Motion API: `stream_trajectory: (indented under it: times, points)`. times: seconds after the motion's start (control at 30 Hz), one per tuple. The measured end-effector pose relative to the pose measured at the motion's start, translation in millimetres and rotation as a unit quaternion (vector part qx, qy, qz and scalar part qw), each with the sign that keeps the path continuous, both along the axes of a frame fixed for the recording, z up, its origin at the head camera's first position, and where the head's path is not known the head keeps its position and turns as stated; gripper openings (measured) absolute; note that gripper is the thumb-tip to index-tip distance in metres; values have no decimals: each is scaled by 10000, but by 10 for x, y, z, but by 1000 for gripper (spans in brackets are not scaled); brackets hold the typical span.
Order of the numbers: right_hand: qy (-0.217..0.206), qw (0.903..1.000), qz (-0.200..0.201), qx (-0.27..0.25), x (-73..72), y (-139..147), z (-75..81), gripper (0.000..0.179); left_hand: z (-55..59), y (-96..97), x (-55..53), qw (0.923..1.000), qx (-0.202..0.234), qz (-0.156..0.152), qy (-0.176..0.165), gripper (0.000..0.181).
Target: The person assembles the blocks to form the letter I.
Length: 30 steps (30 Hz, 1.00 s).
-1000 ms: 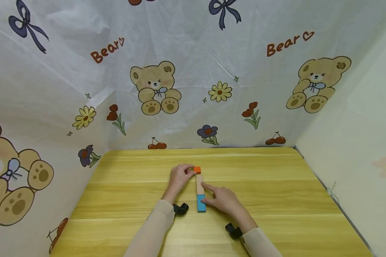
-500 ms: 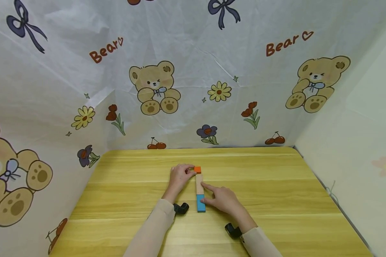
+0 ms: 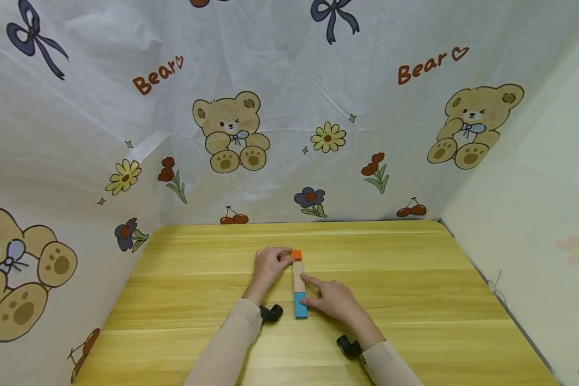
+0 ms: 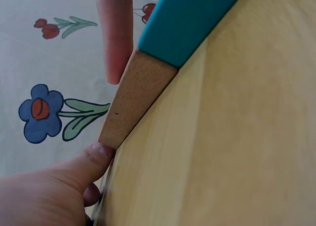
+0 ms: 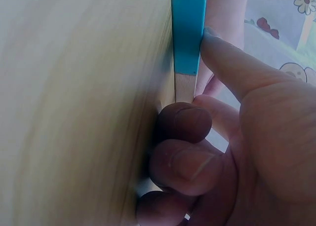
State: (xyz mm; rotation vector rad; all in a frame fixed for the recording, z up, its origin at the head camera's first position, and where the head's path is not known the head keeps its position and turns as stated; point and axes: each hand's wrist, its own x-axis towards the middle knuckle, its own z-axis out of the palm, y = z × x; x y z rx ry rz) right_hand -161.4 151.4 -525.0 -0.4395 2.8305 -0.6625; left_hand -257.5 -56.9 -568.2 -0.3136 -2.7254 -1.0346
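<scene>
On the table, an orange block [image 3: 296, 255], a plain wooden block [image 3: 298, 276] and a blue block [image 3: 301, 308] form a straight row, orange farthest away. My left hand [image 3: 269, 264] pinches the orange block between thumb and forefinger. In the left wrist view its thumb is at the wooden block's end, and the orange block is hidden. From the right, my right hand [image 3: 336, 300] reaches the row, forefinger on the wooden block and thumb on the blue block [image 5: 189, 33]. Its other fingers curl near the tabletop in the right wrist view.
The wood-grain table [image 3: 405, 279] has rounded far corners. Behind it and to the left hangs a pale cloth [image 3: 280, 96] printed with bears and flowers. A light wall panel [image 3: 535, 214] stands along the right edge. Black wrist cameras [image 3: 349, 347] sit below both hands.
The row's near end has shifted very slightly left. Both hands keep the same hold and nearly the same place.
</scene>
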Motion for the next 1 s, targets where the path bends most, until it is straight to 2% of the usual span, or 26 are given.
stream_trajectory:
  times: [0.63,1.0]
  points:
    - [-15,10000,-11,-11,0,0,-34,71,-12,-3,6,9999,-6,23,-125,30]
    - [-45,10000,-19,-25,-8,-5,7,70,-11,0,-7,9998,-43,48,-173,29]
